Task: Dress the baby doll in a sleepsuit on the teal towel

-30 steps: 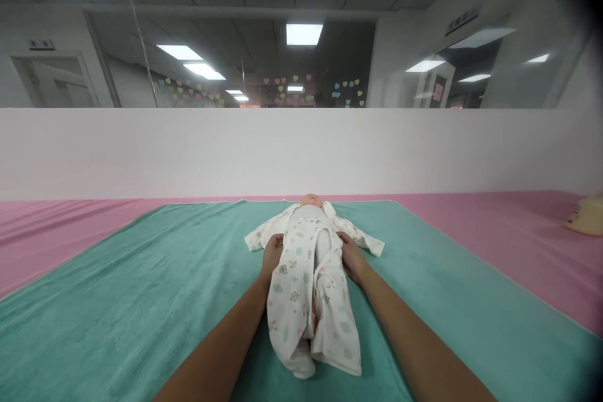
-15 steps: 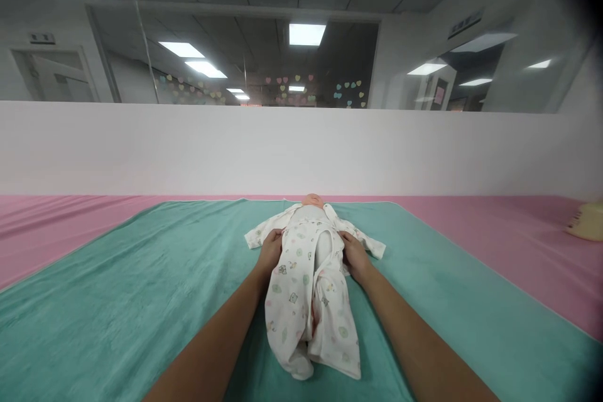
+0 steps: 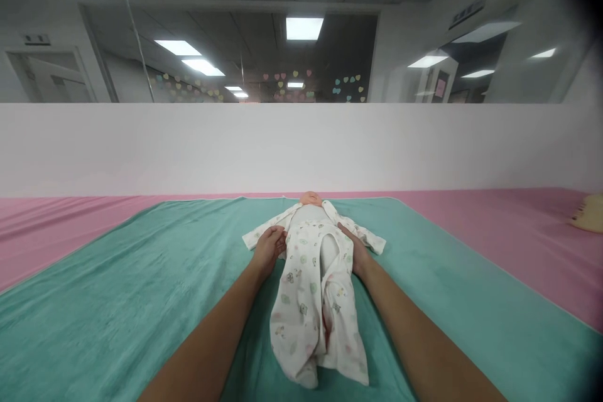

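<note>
A baby doll [image 3: 311, 199] lies on its back, with only the top of its pink head showing past the collar. It wears a loose white garment with small printed motifs [image 3: 306, 308], whose long lower part stretches toward me. My left hand [image 3: 268, 250] rests at the doll's side, fingers on the garment's edge near the sleeve. My right hand [image 3: 353, 250] lies against the opposite side, its fingers on the garment's front flap. Under the doll is a teal towel [image 3: 141, 282].
A pink mat [image 3: 80, 220] extends beyond the towel on both sides, and a beige object [image 3: 591, 213] sits at its far right. Behind it stands a low white wall [image 3: 301, 151], with glass panels above reflecting ceiling lights and paper hearts.
My left hand has shifted slightly outward from the garment's edge. The garment's lower part now lies a little further right and nearer me.
</note>
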Tool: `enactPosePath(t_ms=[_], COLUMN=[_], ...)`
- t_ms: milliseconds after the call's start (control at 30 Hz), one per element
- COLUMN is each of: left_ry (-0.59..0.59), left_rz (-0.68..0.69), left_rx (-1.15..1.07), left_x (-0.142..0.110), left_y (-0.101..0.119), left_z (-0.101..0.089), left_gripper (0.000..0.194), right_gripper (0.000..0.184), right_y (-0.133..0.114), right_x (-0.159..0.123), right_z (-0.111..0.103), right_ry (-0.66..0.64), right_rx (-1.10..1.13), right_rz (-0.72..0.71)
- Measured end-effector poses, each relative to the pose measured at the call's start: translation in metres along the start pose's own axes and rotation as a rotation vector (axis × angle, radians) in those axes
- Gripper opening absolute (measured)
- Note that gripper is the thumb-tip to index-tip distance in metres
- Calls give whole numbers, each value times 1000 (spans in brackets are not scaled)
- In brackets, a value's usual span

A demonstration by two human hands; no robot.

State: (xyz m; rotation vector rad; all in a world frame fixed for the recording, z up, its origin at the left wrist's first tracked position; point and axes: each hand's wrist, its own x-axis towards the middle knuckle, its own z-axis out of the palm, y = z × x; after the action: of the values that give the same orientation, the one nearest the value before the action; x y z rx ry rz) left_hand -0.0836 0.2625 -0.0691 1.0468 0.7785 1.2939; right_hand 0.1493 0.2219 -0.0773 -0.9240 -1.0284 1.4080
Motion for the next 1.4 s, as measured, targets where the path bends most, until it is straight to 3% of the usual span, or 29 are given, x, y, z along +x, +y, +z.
enactPosePath(t_ms=[167,267,400,533,600,733,900,1033,1133,1267,1400], left_ry=[-134,-75,10,-181,-236,-154,-2,-6,-80,-128,-101], left_rz=[66,198,458,763,825,670,342,289,309,303,212], left_rx=[171,394,755,1212,1338,1287,885,750,674,590,454], left_x=[-7,-7,-4,-4,-3,1,3,-2,-7,-9,-3], left_y=[3,1,5,18,23,28,31,33,35,33,27], left_z=[10,15,18,22,25,30,32,37,43,44,37], left_gripper=[41,36,21,21,24,25,26,27,28,29,29], right_gripper=[34,27,27,29,30,32,31,22,18,28,40], right_y=[-4,-7,-12,-14,-13,-13,-21,-33,-39,-38,-39], right_x=[-5,-5,-6,-9,-9,-6,-2,-7,-11,-10,-7], right_z=[2,-1,-2,-1,0,5,21,40,55,61,50], right_ry=[116,158,119,84,91,103,148,163,107,159,226], right_rx=[-11,-48,-114,-216,-255,-333,-623,-887,-1003,-879,-669], right_rz=[-133,-150,-170,-186,-190,-239,-396,-551,-606,-501,-397])
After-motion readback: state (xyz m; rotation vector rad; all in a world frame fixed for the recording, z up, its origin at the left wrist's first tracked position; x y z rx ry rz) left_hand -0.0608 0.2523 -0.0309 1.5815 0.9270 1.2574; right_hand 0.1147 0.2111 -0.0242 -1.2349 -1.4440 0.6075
